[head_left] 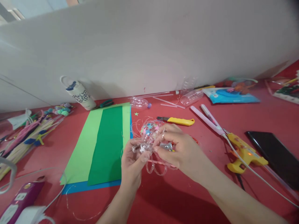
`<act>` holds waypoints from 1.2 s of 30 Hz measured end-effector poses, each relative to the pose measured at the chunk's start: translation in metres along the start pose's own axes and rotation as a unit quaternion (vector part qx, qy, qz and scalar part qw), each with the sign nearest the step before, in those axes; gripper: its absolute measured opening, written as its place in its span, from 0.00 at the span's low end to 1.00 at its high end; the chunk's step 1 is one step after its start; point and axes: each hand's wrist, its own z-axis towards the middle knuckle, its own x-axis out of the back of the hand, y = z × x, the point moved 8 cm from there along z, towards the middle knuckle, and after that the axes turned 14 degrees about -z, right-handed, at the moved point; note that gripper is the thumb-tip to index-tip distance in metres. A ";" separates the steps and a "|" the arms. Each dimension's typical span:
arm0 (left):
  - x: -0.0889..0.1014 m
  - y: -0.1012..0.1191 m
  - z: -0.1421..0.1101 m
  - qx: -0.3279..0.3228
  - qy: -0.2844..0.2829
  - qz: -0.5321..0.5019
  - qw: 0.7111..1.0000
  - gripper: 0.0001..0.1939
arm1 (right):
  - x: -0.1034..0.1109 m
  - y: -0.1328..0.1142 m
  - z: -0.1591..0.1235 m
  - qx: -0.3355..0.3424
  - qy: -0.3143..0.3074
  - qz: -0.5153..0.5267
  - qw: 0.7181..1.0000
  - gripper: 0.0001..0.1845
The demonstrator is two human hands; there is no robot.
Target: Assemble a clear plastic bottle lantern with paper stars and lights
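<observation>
"While the left hand (132,160) holds the clear plastic bundle (147,146) from its left, what are the fingers doing?"

"Left: fingers and thumb closed on the bundle. Right hand (182,149): fingertips pinching its right side. Bundle: one, curly strands, held above the red table (163,199)."

"Just around it?"

"Small coloured stars behind it, overlapping, count unclear; one loose green star (136,114) farther back. Yellow cutter (181,121), one, beyond the right hand."

"Left of the hands?"

"Paper in three colours: light green (83,149), dark green (107,146), blue (93,187). Scissors (106,103), one pair, behind. White tumbler (81,95), one, dark lettering or pattern, not legible. Craft stems (25,137), a bunch, uncounted. Purple power strip (22,199), one."

"Right?"

"Pink hair straightener (209,119), one; yellow glue gun (247,154), one, orange light showing; black phone (273,152), one, no writing visible."

"Back edge?"

"Clear bottle (139,103) with blue cap, one. Blue-and-white packet (230,95), one, its print too blurred to read."
</observation>
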 end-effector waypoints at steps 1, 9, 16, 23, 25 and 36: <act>-0.001 0.000 0.000 0.001 -0.005 0.003 1.000 0.12 | 0.000 0.000 0.000 0.000 -0.002 -0.001 1.000 0.10; -0.001 0.002 0.000 -0.002 0.012 0.010 1.000 0.12 | -0.002 0.002 0.000 0.001 -0.008 0.004 1.000 0.10; 0.001 -0.002 0.000 0.033 0.035 -0.013 0.999 0.13 | -0.001 0.004 0.000 -0.011 -0.009 0.017 1.000 0.09; 0.005 -0.002 0.003 0.036 0.048 -0.043 0.997 0.15 | 0.025 0.009 -0.002 -0.002 0.035 0.009 0.999 0.08; 0.006 -0.004 0.004 0.047 0.052 -0.060 0.996 0.15 | 0.038 0.008 -0.005 0.000 0.061 0.000 0.998 0.08; 0.002 -0.007 0.004 0.065 0.039 -0.094 0.993 0.15 | 0.031 -0.034 -0.021 0.148 0.025 -0.114 0.982 0.07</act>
